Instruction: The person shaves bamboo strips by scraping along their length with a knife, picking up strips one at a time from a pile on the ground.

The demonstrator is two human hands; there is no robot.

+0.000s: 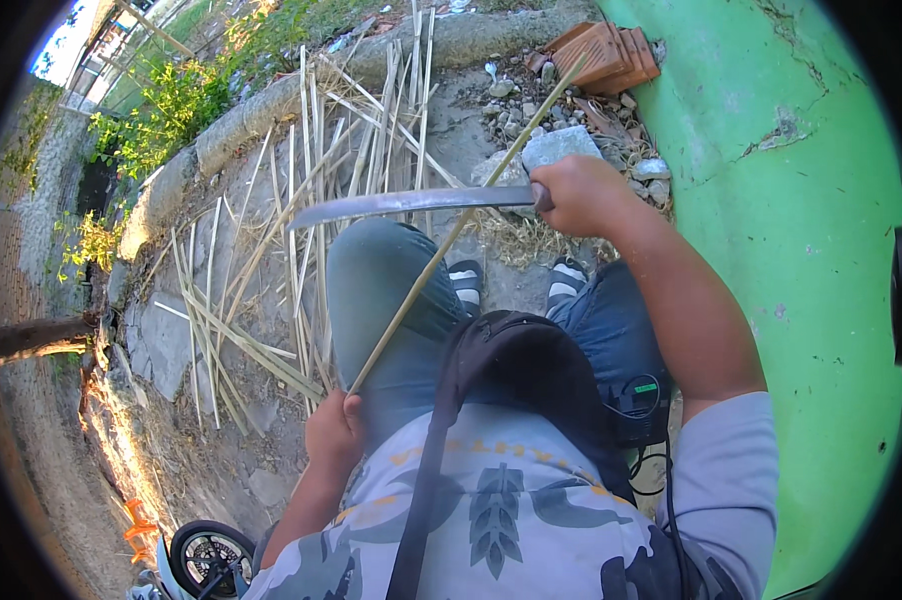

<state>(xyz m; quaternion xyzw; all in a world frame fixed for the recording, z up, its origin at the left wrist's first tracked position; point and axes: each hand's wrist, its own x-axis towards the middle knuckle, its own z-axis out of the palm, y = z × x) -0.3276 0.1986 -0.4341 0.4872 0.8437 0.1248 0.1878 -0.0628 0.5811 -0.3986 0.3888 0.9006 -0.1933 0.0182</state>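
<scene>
My right hand is closed around the handle of a machete. Its long, slightly curved blade reaches left above my knee and crosses a bamboo strip. Down by my left thigh, my left hand grips the lower part of that strip. The strip slants up and right from this hand, past the blade, toward the rubble. Whether blade and strip touch, I cannot tell. Many loose bamboo strips lie on the ground beyond my left knee, and another crossed bunch lies to the left.
A green wall rises close on my right. Clay roof tiles, a pale stone block and gravel lie at its foot. A low concrete kerb borders the ground at the far left. A motorbike wheel shows at lower left.
</scene>
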